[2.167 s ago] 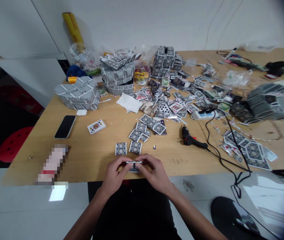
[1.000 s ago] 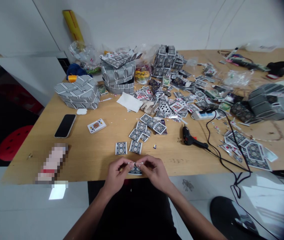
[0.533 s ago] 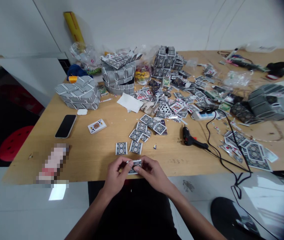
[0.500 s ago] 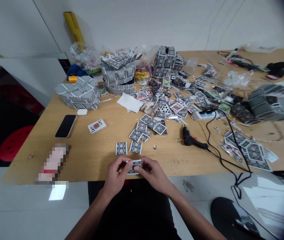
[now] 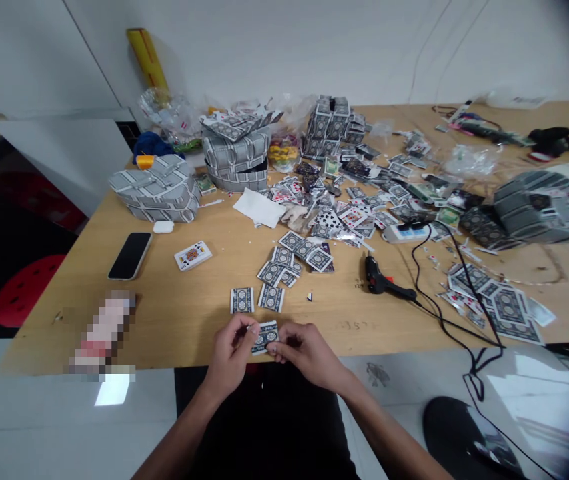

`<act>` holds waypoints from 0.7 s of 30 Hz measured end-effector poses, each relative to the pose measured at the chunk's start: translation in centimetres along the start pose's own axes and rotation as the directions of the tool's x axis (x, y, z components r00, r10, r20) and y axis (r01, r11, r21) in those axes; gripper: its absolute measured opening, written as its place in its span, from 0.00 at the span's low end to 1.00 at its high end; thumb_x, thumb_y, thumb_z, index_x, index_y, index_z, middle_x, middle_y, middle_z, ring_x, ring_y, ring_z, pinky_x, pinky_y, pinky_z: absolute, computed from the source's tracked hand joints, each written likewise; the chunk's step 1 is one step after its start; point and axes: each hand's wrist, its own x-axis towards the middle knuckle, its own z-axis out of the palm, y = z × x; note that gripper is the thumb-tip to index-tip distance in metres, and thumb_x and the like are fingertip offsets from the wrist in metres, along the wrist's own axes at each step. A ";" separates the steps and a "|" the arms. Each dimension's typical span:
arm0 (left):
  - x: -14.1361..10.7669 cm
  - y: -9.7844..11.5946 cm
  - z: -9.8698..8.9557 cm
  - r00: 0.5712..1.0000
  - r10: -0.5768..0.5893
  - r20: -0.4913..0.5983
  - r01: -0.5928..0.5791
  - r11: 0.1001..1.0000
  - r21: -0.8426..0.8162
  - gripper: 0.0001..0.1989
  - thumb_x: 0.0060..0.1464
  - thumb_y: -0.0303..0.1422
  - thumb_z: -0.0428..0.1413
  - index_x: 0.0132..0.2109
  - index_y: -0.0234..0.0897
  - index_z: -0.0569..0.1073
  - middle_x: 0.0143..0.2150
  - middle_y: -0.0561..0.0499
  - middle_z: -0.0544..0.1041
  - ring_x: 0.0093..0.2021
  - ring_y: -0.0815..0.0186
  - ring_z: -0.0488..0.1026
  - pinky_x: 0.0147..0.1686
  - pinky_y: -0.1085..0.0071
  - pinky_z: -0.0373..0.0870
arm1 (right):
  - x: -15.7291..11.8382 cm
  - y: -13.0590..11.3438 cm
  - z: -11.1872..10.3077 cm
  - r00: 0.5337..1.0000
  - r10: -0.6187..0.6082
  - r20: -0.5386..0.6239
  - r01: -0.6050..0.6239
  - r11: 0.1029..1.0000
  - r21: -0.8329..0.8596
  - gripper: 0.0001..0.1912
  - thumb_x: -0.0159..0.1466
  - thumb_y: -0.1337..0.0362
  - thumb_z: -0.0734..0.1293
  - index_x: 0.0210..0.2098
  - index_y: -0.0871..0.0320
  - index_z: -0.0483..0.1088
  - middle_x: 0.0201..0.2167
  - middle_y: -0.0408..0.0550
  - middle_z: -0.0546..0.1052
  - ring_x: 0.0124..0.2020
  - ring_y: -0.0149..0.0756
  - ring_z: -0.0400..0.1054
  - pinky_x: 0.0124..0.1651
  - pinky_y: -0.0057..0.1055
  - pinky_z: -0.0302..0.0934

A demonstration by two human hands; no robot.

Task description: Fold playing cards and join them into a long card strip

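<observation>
Near the table's front edge, a patterned card piece (image 5: 266, 336) is held between both hands. My left hand (image 5: 234, 347) pinches its left side with thumb and fingers. At its lower right corner, my right hand (image 5: 301, 350) grips it between thumb and curled fingers. Two similar folded card pieces, one to the left (image 5: 242, 300) and one to the right (image 5: 271, 298), lie flat just beyond the hands. Behind them is a loose group of patterned card pieces (image 5: 270, 272). A stack of playing cards (image 5: 193, 255), a king face up, rests to the left.
A black glue gun (image 5: 377, 277) with a trailing cable lies on the right of the table (image 5: 194, 300). A phone (image 5: 130, 256) is at the left. Woven card containers (image 5: 157, 190), scattered cards (image 5: 329, 220) and a power strip (image 5: 407, 232) sit further back.
My right hand has shifted its hold from the middle of the card piece to its lower right corner, so more of the patterned face shows. The piece is slightly tilted.
</observation>
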 end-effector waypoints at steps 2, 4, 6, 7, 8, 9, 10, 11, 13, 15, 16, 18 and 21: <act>0.1 0.1 0.0 1.000 -0.017 -0.002 0.017 0.999 -0.046 0.18 0.66 0.48 0.58 0.37 0.37 0.73 0.30 0.55 0.70 0.31 0.68 0.65 0.34 0.73 0.62 | 0.0 -0.1 0.0 1.000 -0.007 0.009 0.007 1.000 -0.003 0.23 0.66 0.44 0.74 0.29 0.57 0.73 0.25 0.46 0.80 0.27 0.36 0.74 0.34 0.31 0.67; 0.3 0.2 0.0 0.999 -0.036 -0.004 0.035 0.995 -0.092 0.19 0.65 0.48 0.60 0.35 0.37 0.73 0.29 0.55 0.70 0.32 0.68 0.65 0.35 0.73 0.62 | 0.0 -0.2 0.1 1.000 -0.016 0.009 0.016 1.000 -0.004 0.23 0.66 0.44 0.74 0.28 0.57 0.74 0.25 0.46 0.80 0.27 0.36 0.75 0.34 0.31 0.67; 0.4 0.1 -0.1 0.998 -0.057 -0.006 0.056 0.990 -0.132 0.20 0.64 0.49 0.61 0.34 0.37 0.72 0.29 0.55 0.71 0.32 0.68 0.66 0.36 0.73 0.63 | 0.1 -0.2 0.1 1.000 -0.016 0.003 0.016 1.000 -0.005 0.23 0.66 0.44 0.74 0.28 0.57 0.75 0.25 0.46 0.80 0.27 0.36 0.74 0.34 0.31 0.68; 0.4 0.0 -0.1 0.998 -0.067 -0.007 0.065 0.987 -0.147 0.20 0.63 0.49 0.61 0.34 0.37 0.72 0.29 0.55 0.72 0.32 0.68 0.66 0.36 0.73 0.63 | 0.1 -0.1 0.1 1.000 -0.014 -0.002 0.014 1.000 -0.001 0.23 0.65 0.44 0.74 0.28 0.57 0.75 0.25 0.46 0.80 0.27 0.36 0.74 0.34 0.31 0.68; 0.5 -0.1 -0.1 0.997 -0.074 -0.008 0.072 0.985 -0.158 0.20 0.63 0.49 0.62 0.34 0.37 0.72 0.30 0.55 0.72 0.32 0.68 0.67 0.36 0.73 0.64 | 0.1 -0.1 0.1 1.000 -0.010 -0.004 0.010 1.000 0.006 0.23 0.65 0.44 0.75 0.28 0.57 0.76 0.25 0.46 0.80 0.27 0.36 0.74 0.34 0.31 0.68; 0.5 -0.2 -0.1 0.997 -0.080 -0.008 0.078 0.983 -0.166 0.21 0.62 0.50 0.62 0.34 0.37 0.72 0.30 0.55 0.72 0.32 0.68 0.67 0.36 0.73 0.64 | 0.1 0.0 0.1 1.000 -0.006 -0.004 0.006 1.000 0.012 0.23 0.65 0.43 0.75 0.29 0.57 0.76 0.25 0.46 0.81 0.27 0.36 0.75 0.34 0.31 0.68; 0.5 -0.3 -0.1 0.996 -0.084 -0.008 0.081 0.982 -0.172 0.21 0.62 0.50 0.63 0.34 0.37 0.72 0.29 0.55 0.72 0.32 0.68 0.67 0.35 0.73 0.64 | 0.1 0.1 0.0 1.000 -0.004 -0.001 0.004 1.000 0.015 0.23 0.65 0.43 0.75 0.29 0.57 0.76 0.25 0.46 0.81 0.27 0.36 0.75 0.34 0.30 0.68; 0.5 -0.5 0.0 0.996 -0.088 -0.006 0.086 0.980 -0.177 0.21 0.62 0.50 0.63 0.34 0.37 0.72 0.29 0.55 0.73 0.32 0.68 0.67 0.35 0.73 0.64 | 0.1 0.2 -0.1 1.000 -0.005 0.002 0.005 1.000 0.011 0.23 0.65 0.43 0.75 0.29 0.57 0.77 0.25 0.46 0.81 0.27 0.36 0.75 0.34 0.30 0.68; 0.4 -0.6 0.1 0.995 -0.098 0.004 0.097 0.976 -0.196 0.21 0.62 0.50 0.63 0.33 0.37 0.72 0.29 0.55 0.73 0.31 0.68 0.67 0.34 0.73 0.65 | 0.1 0.2 -0.2 1.000 -0.011 0.007 0.011 1.000 -0.005 0.22 0.65 0.44 0.75 0.30 0.57 0.77 0.26 0.46 0.81 0.28 0.36 0.76 0.34 0.30 0.68; 0.5 -0.6 0.2 0.995 -0.102 0.007 0.102 0.972 -0.212 0.21 0.62 0.49 0.63 0.33 0.37 0.72 0.28 0.55 0.73 0.30 0.68 0.68 0.33 0.74 0.65 | 0.0 0.0 -0.4 1.000 -0.016 0.013 0.016 1.000 -0.011 0.22 0.65 0.44 0.75 0.30 0.57 0.77 0.26 0.46 0.81 0.28 0.36 0.75 0.35 0.30 0.68; 0.5 -0.6 0.3 0.995 -0.099 0.010 0.099 0.974 -0.204 0.20 0.63 0.49 0.63 0.33 0.37 0.73 0.28 0.55 0.73 0.30 0.68 0.68 0.33 0.74 0.66 | -0.1 -0.1 -0.4 1.000 -0.016 0.015 0.016 1.000 -0.006 0.22 0.65 0.44 0.75 0.29 0.57 0.77 0.26 0.45 0.81 0.28 0.35 0.75 0.34 0.30 0.68; 0.4 -0.5 0.2 0.998 -0.064 0.007 0.064 0.990 -0.126 0.18 0.65 0.47 0.61 0.34 0.37 0.75 0.29 0.54 0.76 0.30 0.67 0.71 0.34 0.73 0.69 | -0.2 -0.4 -0.5 1.000 -0.004 0.011 0.004 1.000 0.017 0.23 0.65 0.44 0.75 0.29 0.58 0.77 0.25 0.45 0.80 0.27 0.34 0.74 0.34 0.29 0.68; 0.2 -0.3 -0.3 0.993 0.115 0.007 -0.114 0.982 0.149 0.14 0.69 0.43 0.57 0.50 0.39 0.80 0.45 0.47 0.83 0.45 0.60 0.80 0.48 0.65 0.76 | -0.2 -0.7 -0.7 0.999 0.040 0.001 -0.040 0.995 0.093 0.25 0.64 0.42 0.75 0.29 0.59 0.76 0.25 0.45 0.79 0.26 0.33 0.72 0.33 0.29 0.68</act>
